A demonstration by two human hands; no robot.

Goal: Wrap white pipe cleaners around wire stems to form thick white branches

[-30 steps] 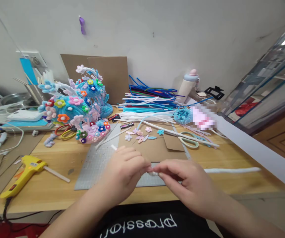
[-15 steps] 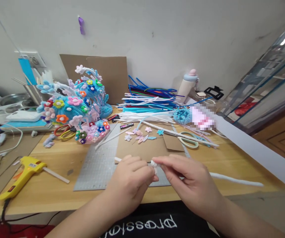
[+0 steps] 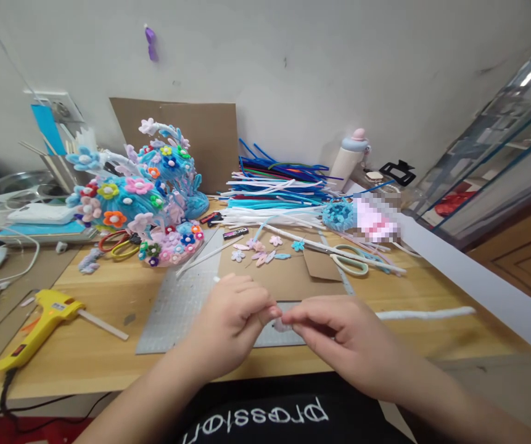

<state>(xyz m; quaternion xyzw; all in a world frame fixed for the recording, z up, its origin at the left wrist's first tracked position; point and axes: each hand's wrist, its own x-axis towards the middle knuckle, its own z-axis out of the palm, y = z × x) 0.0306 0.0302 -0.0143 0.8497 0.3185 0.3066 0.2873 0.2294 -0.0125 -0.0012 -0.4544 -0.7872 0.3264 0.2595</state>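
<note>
My left hand [image 3: 235, 327] is closed, thumb and fingers pinching the white fuzzy pipe cleaner, whose short end pokes out above its knuckles. Close beside it, my right hand [image 3: 334, 339] pinches the same white pipe cleaner [image 3: 425, 314], and a long straight length runs out to the right past that hand. Between the fingertips a small bent part shows, mostly hidden. Both hands hover over the front of the grey cutting mat [image 3: 168, 327]. Beyond them, small pipe-cleaner flowers and petals [image 3: 259, 248] lie on a cardboard sheet [image 3: 274, 283].
A yellow glue gun [image 3: 45, 320] lies at the left. Flower-covered blue pipe-cleaner pieces [image 3: 140, 197] stand at the back left. Bundles of pipe cleaners [image 3: 274, 185] are piled at the back. Scissors [image 3: 351, 262] rest right of the cardboard, and a bottle [image 3: 348, 157] stands behind.
My hands tilted the bent white part upward between the fingers, then lowered it again. The long end at the right dipped and came back up, now slightly shorter in view.
</note>
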